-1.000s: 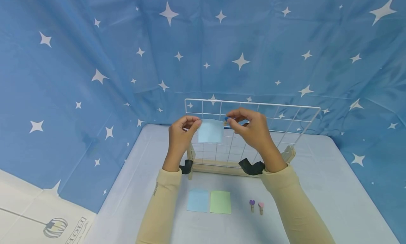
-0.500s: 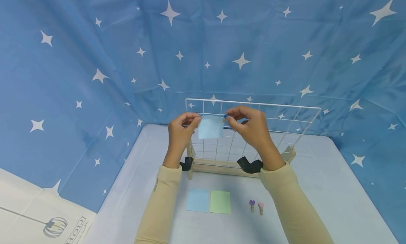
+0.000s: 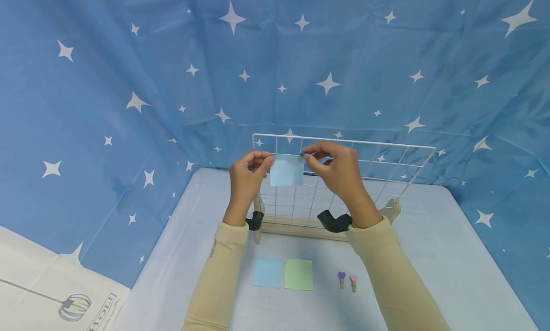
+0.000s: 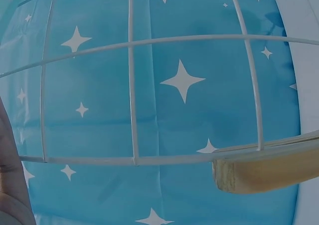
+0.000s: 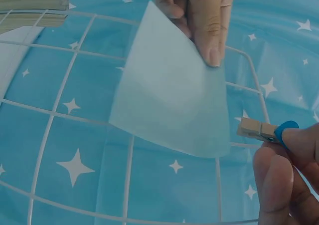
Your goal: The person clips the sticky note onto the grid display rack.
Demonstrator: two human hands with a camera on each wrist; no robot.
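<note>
My left hand [image 3: 248, 178] pinches a light blue sticky note [image 3: 286, 171] by its upper left corner, in front of a white wire grid [image 3: 343, 140]. Between thumb and fingers of my right hand [image 3: 339, 168] is a small wooden clothespin [image 5: 259, 130] with a blue decoration on it. In the right wrist view the clothespin's tip lies close beside the note's edge, with a small gap. The left wrist view shows only a sliver of the left hand [image 4: 12, 180] at its left edge, and the note is out of sight there.
A wooden base [image 3: 296, 228] carries the grid. Nearer on the white table [image 3: 318, 312] lie a blue note [image 3: 268, 272], a green note [image 3: 298, 274], a purple heart clothespin [image 3: 341, 278] and a pink heart clothespin [image 3: 354, 282]. A blue star-patterned curtain [image 3: 266, 49] hangs behind.
Both hands have risen slightly, bringing the note higher against the grid. The right hand with the clothespin has shifted a little left, closer to the note's upper right corner.
</note>
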